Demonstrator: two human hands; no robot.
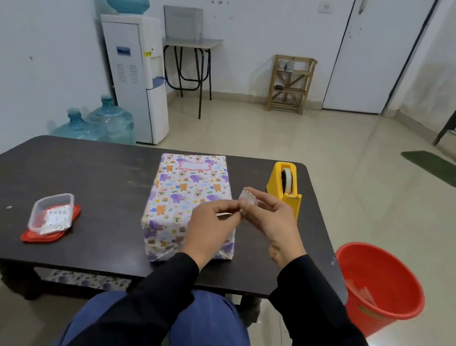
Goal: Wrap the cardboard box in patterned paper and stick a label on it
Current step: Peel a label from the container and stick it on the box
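Head view has your left hand (211,223) and right hand (270,219) pinched together on what looks like a label backing (248,197), just above the wrapped box (181,201); next, peel carefully.

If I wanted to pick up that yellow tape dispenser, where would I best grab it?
Probably by its two flat yellow sides, low down, coming from above. The tape dispenser stands upright on the table with the roll in an open slot on top and the cutting edge at the near end, so keep fingers off those. The right hand is nearest.
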